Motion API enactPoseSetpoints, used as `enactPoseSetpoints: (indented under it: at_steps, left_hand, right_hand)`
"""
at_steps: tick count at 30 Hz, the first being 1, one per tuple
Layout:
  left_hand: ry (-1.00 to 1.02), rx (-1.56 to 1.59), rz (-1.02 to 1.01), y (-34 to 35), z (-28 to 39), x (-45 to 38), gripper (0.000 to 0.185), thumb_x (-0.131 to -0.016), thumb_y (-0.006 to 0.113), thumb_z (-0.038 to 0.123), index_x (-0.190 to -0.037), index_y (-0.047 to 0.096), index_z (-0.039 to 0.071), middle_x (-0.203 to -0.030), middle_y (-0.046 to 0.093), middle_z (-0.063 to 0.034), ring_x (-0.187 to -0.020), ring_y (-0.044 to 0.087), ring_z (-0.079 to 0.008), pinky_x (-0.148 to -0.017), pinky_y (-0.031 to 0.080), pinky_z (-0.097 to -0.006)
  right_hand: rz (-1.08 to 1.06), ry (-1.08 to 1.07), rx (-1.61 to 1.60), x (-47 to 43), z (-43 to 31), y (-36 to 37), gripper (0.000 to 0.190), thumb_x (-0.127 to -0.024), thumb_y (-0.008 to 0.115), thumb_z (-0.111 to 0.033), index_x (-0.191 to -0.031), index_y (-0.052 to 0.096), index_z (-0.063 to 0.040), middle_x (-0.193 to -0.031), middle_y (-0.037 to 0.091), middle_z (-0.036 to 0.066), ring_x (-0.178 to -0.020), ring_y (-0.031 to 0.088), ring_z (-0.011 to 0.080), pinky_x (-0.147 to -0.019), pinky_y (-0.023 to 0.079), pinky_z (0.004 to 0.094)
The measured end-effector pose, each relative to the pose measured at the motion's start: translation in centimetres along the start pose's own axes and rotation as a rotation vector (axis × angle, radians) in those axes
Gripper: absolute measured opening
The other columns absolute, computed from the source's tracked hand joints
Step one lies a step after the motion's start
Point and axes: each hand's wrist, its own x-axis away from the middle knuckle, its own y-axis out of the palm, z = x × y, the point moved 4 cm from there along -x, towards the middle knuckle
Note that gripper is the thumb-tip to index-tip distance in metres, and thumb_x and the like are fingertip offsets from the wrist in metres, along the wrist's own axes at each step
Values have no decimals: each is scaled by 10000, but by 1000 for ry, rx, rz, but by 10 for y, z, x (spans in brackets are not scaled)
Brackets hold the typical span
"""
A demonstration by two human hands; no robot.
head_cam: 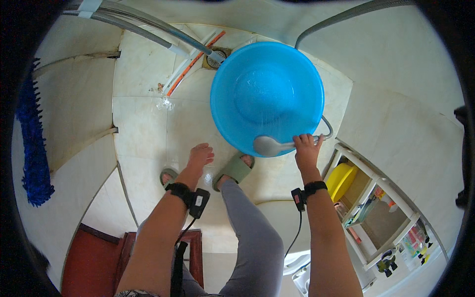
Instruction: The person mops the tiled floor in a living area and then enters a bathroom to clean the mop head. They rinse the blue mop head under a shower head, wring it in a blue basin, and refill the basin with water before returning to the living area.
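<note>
A large blue plastic basin [265, 89] rests on the tiled floor, with a little water showing on its bottom. My right hand [308, 150] is closed around the handle of a grey shower head [268, 146], whose head hangs over the basin's near edge; faint water streams run from it into the basin. Its metal hose [328, 126] curves away behind the basin's right side. My left hand [201, 154] is held to the left of the basin, above the floor beside my slippered feet, its fingers slightly spread with nothing in them.
A floor squeegee [187, 70] lies near a floor drain [216, 58] where grey pipes end. White shelving [382, 182] with a yellow basin [340, 180] and bottles stands at the right. A blue chenille duster [33, 148] hangs at the left. Wet spots show on the floor.
</note>
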Motion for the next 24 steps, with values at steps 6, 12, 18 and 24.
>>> enactPoseSetpoints:
  at_steps: [6, 12, 18, 24]
  left_hand:
    - [-48, -28, -22, -39, 30, 29, 367, -836, 588, 202, -1127, 515, -11, -997, 607, -124, -826, 614, -230, -727, 516, -321]
    - [-56, 1, -5, -62, 49, 38, 347, -844, 547, 177, -1128, 521, -19, -990, 610, -125, -812, 608, -199, -712, 507, -295]
    - [-16, -95, 12, -73, 66, 37, 338, -847, 583, 194, -1117, 530, -1, -1002, 615, -120, -819, 614, -210, -734, 509, -309]
    - [-19, -83, -8, -84, 75, 59, 329, -839, 591, 190, -1110, 542, 11, -964, 628, -100, -800, 618, -198, -721, 504, -298]
  right_hand:
    - [-134, 97, 49, -40, -15, 63, 277, -795, 533, -68, -1037, 584, -193, -978, 555, 1, -1012, 516, 198, -1005, 226, 614]
    - [-188, 199, 77, -52, -18, 104, 263, -832, 488, -123, -1079, 555, -179, -1012, 564, 5, -1031, 516, 209, -997, 235, 607]
    - [-208, 188, 147, -42, -15, 103, 465, -842, 477, -103, -1295, 411, -188, -1239, 506, 46, -1198, 430, 233, -1032, 187, 585]
    - [-290, 251, 105, -28, -8, 72, 568, -783, 563, -107, -1320, 391, -182, -1328, 441, 66, -1266, 359, 250, -1054, 146, 573]
